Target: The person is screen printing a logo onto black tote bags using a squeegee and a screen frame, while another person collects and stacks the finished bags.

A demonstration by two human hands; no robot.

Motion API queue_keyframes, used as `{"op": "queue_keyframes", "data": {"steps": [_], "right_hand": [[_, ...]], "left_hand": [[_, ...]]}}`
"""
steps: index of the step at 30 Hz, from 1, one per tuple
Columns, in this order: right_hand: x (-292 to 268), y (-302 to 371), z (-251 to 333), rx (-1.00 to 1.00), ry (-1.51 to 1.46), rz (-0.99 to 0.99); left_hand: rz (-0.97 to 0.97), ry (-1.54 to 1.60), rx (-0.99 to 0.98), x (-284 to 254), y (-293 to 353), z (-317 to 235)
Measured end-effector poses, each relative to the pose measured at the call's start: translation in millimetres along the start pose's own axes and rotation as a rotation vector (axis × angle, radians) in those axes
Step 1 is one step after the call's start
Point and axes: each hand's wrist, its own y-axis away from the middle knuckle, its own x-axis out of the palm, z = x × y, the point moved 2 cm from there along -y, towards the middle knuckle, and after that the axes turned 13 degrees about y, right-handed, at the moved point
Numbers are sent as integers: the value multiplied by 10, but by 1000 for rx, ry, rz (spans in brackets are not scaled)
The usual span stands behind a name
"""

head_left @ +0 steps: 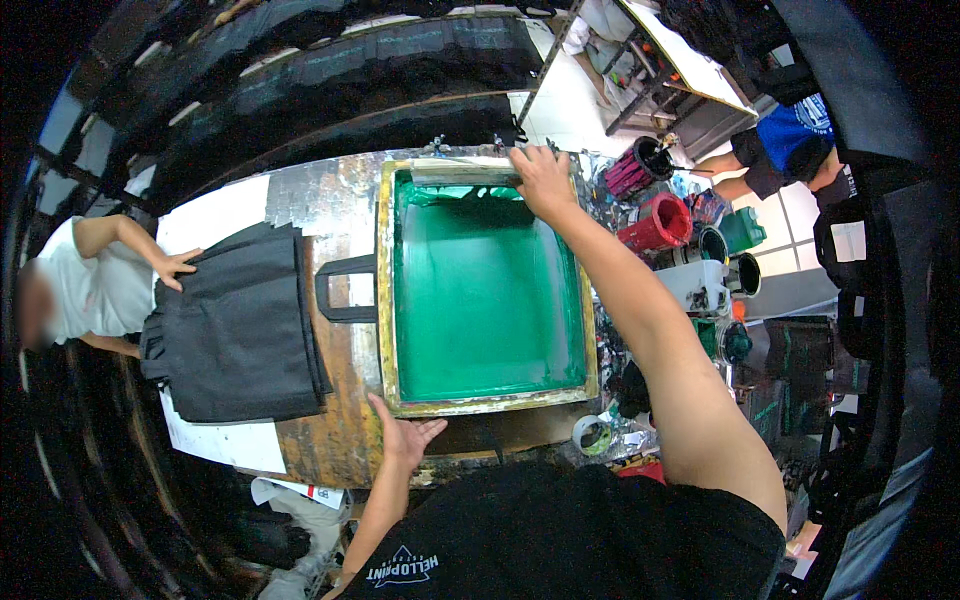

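Note:
A screen printing frame [590, 335] with a worn, yellowish wooden rim lies on the table, its mesh coated in wet green ink [485, 300]. At its far end rests a squeegee [455, 173], a pale bar spanning much of the width. My right hand [545, 183] reaches over and grips the squeegee's right end; the hand partly hides it. By the near left corner, my left hand [402, 438] is open, fingers stretched out, thumb close to the rim. From under the frame's left side a black bag handle [345, 267] sticks out; the rest is covered.
Black bags [235, 325] lie stacked on the table's left, under another person's hand [177, 268]. Ink containers, among them a red tub [657, 222] and a green jug [742, 230], crowd the right. A tape roll [592, 436] sits near the front. Another person [790, 140] is far right.

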Motion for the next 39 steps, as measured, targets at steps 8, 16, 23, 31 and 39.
{"op": "queue_keyframes", "data": {"steps": [8, 16, 23, 31, 39], "right_hand": [[422, 1, 151, 7, 16, -180], [602, 110, 389, 77, 75, -263], [450, 12, 265, 6, 10, -112], [443, -38, 79, 26, -171, 16], [463, 251, 156, -18, -53, -192]], "left_hand": [[-16, -44, -126, -70, 62, -29], [178, -1570, 747, 1220, -77, -777], [135, -1918, 1876, 3364, -1313, -1667], [213, -2068, 1706, 3298, -1991, -1837], [141, -2025, 1868, 3091, -1854, -1580]]}}
